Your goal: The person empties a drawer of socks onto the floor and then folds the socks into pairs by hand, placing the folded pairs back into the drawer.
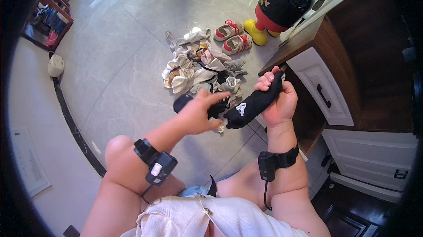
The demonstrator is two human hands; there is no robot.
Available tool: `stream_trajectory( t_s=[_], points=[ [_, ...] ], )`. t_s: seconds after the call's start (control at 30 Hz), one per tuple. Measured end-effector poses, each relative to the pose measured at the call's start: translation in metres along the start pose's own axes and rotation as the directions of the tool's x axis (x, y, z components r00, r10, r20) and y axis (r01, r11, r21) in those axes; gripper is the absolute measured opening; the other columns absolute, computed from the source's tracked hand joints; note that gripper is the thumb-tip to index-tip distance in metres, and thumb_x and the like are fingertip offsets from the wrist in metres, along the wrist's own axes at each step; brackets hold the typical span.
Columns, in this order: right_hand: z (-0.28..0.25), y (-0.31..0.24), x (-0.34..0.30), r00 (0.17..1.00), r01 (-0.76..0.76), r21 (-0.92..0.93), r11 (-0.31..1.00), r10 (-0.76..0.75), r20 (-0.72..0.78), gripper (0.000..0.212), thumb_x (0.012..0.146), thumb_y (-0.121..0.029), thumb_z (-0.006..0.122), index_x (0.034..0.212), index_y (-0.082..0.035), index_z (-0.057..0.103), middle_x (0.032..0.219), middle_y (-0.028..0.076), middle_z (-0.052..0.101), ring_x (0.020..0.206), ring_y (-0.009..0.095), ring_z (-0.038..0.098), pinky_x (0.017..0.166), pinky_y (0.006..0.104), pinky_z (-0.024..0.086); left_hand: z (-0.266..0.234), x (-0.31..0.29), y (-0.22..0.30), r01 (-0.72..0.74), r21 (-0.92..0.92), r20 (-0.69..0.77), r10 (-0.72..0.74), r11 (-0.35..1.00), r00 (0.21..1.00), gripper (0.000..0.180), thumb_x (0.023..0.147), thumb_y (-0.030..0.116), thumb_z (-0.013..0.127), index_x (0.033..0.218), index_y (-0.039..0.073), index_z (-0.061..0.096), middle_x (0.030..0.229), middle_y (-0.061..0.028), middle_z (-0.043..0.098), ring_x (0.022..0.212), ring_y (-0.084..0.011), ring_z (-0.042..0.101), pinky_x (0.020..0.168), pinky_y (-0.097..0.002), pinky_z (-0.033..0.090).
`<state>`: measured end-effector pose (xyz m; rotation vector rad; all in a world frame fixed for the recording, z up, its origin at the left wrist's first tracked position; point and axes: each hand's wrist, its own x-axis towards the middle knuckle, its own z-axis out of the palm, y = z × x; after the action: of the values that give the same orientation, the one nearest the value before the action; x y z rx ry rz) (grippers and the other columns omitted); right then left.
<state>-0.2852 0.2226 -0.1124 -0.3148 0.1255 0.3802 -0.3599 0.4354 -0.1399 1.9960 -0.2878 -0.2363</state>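
Note:
My right hand (283,101) grips a black sock (257,104) with a white mark on it, its fingers curled round the upper end. The lower end of the sock hangs toward my left hand (203,112). That hand is apart from the sock, thumb and fingers spread, with nothing seen in it. Beyond both hands, a loose heap of socks (194,63) and what look like other small cloth items, in white, beige, grey and black, lies on the floor. Some dark pieces of the heap are partly hidden behind my left hand.
A pair of beige and red shoes (237,44) sits past the heap, next to a black and red bin (282,5) on yellow shoe-shaped feet. At right stands a brown cabinet with white drawers (324,89). A white wall (39,118) runs along the left.

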Motion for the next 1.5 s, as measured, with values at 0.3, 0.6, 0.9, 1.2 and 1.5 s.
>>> stream_trajectory(
  t_s=[0.3,0.6,0.9,1.2,1.5],
  points=[
    [-0.004,0.036,-0.012,0.94,0.083,-0.967,0.24,-0.342,-0.004,0.051,0.079,-0.026,0.072,0.121,-0.009,0.048,0.105,0.006,0.054,0.093,0.015,0.053,0.082,0.029,0.045,0.003,0.005,0.001,0.131,-0.155,-0.188,-0.16,0.979,0.969,0.023,0.078,0.016,0.07,0.094,0.003,0.059,0.079,-0.0031,0.053,0.075,-0.012,0.051,0.067,-0.0286,0.044],
    [-0.021,0.053,-0.011,0.994,-0.109,-0.984,0.143,-0.013,-0.112,0.02,0.075,0.001,0.062,0.093,-0.004,0.057,0.08,0.001,0.061,0.069,0.009,0.057,0.065,0.0236,0.047,0.003,0.006,0.006,0.108,-0.818,-0.135,-0.371,0.565,0.919,0.023,0.089,0.025,0.06,0.097,0.003,0.06,0.088,-0.0033,0.062,0.076,-0.0105,0.059,0.069,-0.0263,0.048],
    [-0.015,0.07,-0.012,0.995,0.017,-0.83,0.558,-0.095,-0.043,0.039,0.066,0.013,0.04,0.098,-0.006,0.047,0.089,0.006,0.057,0.077,0.011,0.053,0.07,0.0219,0.043,0.005,0.011,-0.017,0.458,-0.25,-0.263,-0.515,0.853,0.816,0.009,0.068,0.007,0.062,0.076,0.005,0.059,0.064,-0.0074,0.058,0.06,-0.0173,0.054,0.059,-0.0299,0.045],
    [-0.005,0.063,-0.009,0.975,-0.049,-0.935,-0.351,-0.219,0.031,0.046,0.065,-0.01,0.069,0.107,-0.009,0.05,0.074,0.016,0.062,0.071,0.034,0.063,0.064,0.0386,0.048,0.019,0.005,0.008,0.077,0.121,-0.465,-0.012,0.99,0.885,0.039,0.065,-0.004,0.054,0.103,0.007,0.05,0.099,-0.0175,0.048,0.093,-0.0372,0.053,0.078,-0.0402,0.045],
    [-0.035,0.06,0.007,0.91,0.105,-0.952,-0.288,-0.359,0.209,0.042,0.065,-0.002,0.066,0.105,-0.009,0.054,0.085,0.013,0.058,0.079,0.032,0.058,0.071,0.0369,0.046,0.02,0.006,0.001,0.053,-0.264,-0.187,-0.105,0.963,0.977,0.025,0.069,0.004,0.062,0.093,0.006,0.053,0.081,-0.0153,0.059,0.076,-0.033,0.06,0.069,-0.0366,0.047]
  ],
)
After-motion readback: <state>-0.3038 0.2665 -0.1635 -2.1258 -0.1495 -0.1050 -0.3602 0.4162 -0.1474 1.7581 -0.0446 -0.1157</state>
